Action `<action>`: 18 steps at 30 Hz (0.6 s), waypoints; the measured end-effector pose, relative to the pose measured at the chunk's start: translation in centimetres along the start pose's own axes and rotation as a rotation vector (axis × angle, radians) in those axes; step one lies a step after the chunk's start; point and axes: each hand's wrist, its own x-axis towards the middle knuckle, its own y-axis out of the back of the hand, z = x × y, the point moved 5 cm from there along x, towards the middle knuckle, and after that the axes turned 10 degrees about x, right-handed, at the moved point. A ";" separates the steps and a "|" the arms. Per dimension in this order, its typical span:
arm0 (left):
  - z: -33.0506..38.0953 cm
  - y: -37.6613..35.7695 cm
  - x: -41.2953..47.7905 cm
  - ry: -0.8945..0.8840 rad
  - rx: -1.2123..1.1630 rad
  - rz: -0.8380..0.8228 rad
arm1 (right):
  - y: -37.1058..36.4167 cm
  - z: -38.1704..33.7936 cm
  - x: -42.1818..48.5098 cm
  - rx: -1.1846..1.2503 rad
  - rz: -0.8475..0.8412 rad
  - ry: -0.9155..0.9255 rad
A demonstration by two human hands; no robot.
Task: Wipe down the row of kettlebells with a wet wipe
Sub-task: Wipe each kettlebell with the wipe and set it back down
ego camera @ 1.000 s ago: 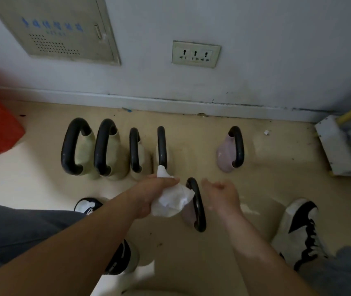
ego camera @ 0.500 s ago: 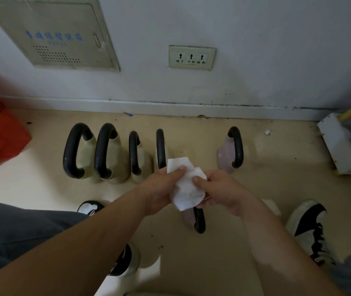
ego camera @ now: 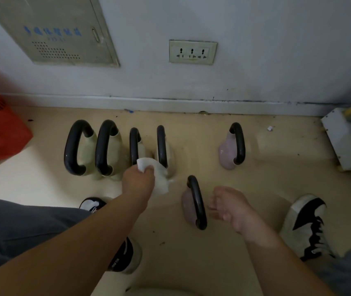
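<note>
I have my left hand (ego camera: 138,182) closed in a fist around the wet wipe (ego camera: 162,182). One corner pokes out above the knuckles and a loose flap hangs off the thumb side. I bunch it like this so there is a thick damp pad to press with and nothing trails on the floor (ego camera: 202,263).

Just ahead of that fist stands the row of cream kettlebells (ego camera: 117,150). The flap lies against the base of the nearest cream kettlebell (ego camera: 166,152), the one at the row's right end, though I cannot tell how firmly it presses.

My right hand (ego camera: 227,208) holds nothing. Its fingers are loosely curled and hover just to the right of the pink kettlebell (ego camera: 186,207), near its black handle but not touching it. That bell sits between my two hands, pulled out toward me, which I take as making room to reach all round it. From there the free hand looks ready to steady or tilt it.

A second pink kettlebell (ego camera: 227,150) stands well ahead of the right hand, apart from the cream ones.

My guess is that I am between bells, with most of the wiping left to do.
</note>
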 end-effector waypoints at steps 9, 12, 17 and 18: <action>-2.5 -5.9 -1.3 -0.148 0.341 -0.249 | -1.7 3.7 0.0 -0.474 -0.205 0.001; -2.9 -6.7 0.2 0.047 0.201 -0.232 | -2.5 2.5 0.6 -0.497 -0.131 0.083; 2.1 -10.4 -0.3 -0.379 0.412 -0.354 | -3.5 2.2 1.8 -0.511 -0.192 0.097; 2.3 -11.8 -1.2 -0.515 0.518 -0.434 | -3.5 2.4 1.9 -0.510 -0.185 0.085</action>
